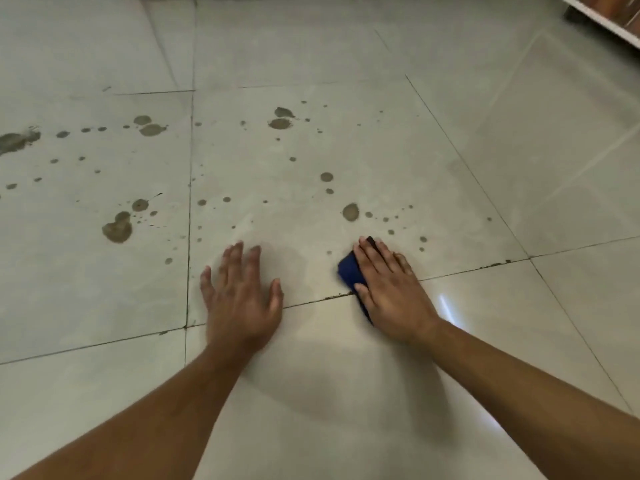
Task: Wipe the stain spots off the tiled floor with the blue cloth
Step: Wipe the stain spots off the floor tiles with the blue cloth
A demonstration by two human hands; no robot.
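On the tiled floor, the right hand presses the blue cloth flat with straight fingers near a grout line; the left hand rests open on bare tile. Stain spots lie just beyond the cloth and far left. Wet smears could spread, or the bracing palm could slip.
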